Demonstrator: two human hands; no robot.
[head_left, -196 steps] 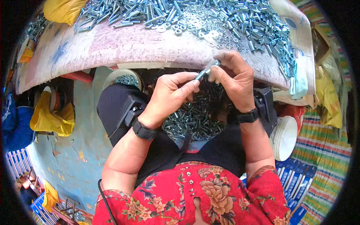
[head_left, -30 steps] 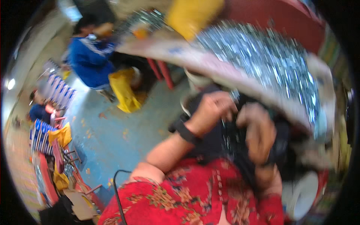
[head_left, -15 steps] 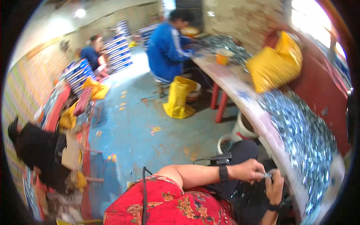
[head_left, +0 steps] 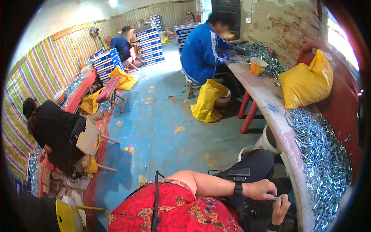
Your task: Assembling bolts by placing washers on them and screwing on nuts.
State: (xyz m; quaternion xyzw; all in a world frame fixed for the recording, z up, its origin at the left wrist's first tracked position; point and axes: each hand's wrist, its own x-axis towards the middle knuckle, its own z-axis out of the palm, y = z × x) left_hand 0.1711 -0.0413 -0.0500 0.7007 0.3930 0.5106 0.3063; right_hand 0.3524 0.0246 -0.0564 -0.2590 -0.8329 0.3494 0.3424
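Observation:
My left hand (head_left: 261, 189), with a black band on the wrist, is closed in a pinch over my lap. Facing it, my right hand (head_left: 281, 209) is closed too, its fingertips meeting those of the left. A small shiny metal piece (head_left: 276, 198) shows between the fingertips, mostly covered by them. On the curved table to my right lies a heap of short silvery-blue metal tubes (head_left: 322, 166). Both hands are below the table's near edge (head_left: 290, 170), apart from the heap. Dark loose pieces below the hands are too dim to make out.
A full yellow sack (head_left: 307, 83) stands on the table beyond the heap. White buckets (head_left: 269, 141) sit under the table edge. A person in blue (head_left: 203, 54) works farther along, near a yellow bag (head_left: 208, 102). Someone in black (head_left: 58, 133) sits at the left bench.
The view has swung and sharpened, so the room appears shifted to the right. Both hands stay together in a pinch, and less of the metal piece shows between the fingers.

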